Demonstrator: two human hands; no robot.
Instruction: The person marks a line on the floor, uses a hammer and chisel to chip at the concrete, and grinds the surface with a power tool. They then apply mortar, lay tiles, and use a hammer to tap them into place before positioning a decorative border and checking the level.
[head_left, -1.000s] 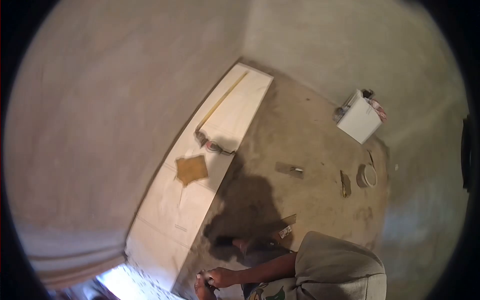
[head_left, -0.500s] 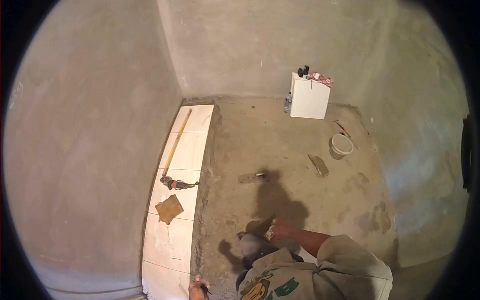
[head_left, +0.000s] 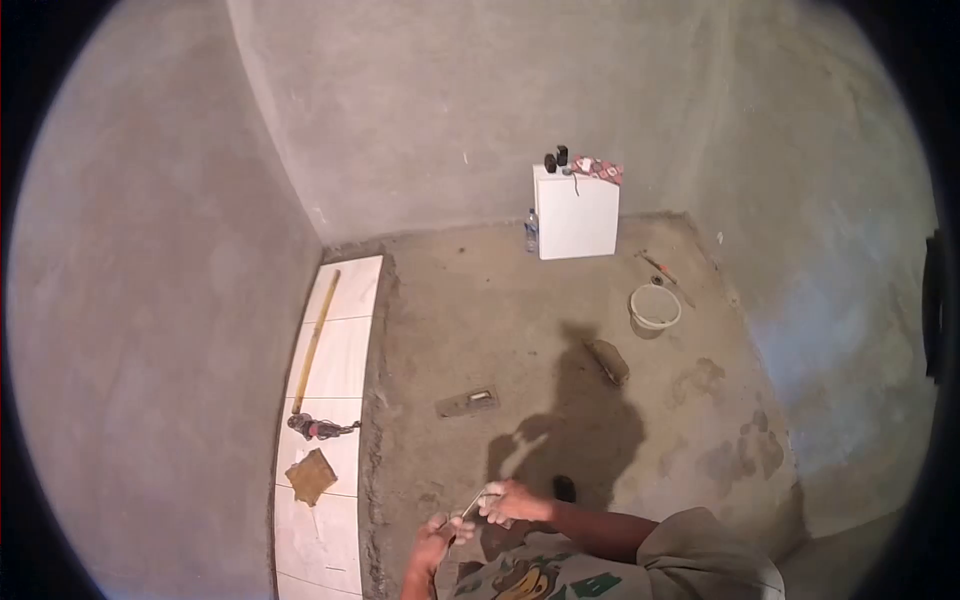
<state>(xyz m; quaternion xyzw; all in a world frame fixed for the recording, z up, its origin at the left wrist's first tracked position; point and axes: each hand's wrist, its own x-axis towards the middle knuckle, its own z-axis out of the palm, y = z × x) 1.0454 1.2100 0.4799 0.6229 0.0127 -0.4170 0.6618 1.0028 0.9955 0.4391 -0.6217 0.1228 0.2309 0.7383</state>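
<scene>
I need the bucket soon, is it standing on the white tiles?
No, the bucket stands on the bare floor, to the right of the white tiles.

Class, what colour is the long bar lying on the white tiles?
Yellow: the long bar shows best in the head view.

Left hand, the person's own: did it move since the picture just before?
Yes. In the view, the left hand was right at the edge of the white tiles; now it's farther right of them, near the right hand.
</scene>
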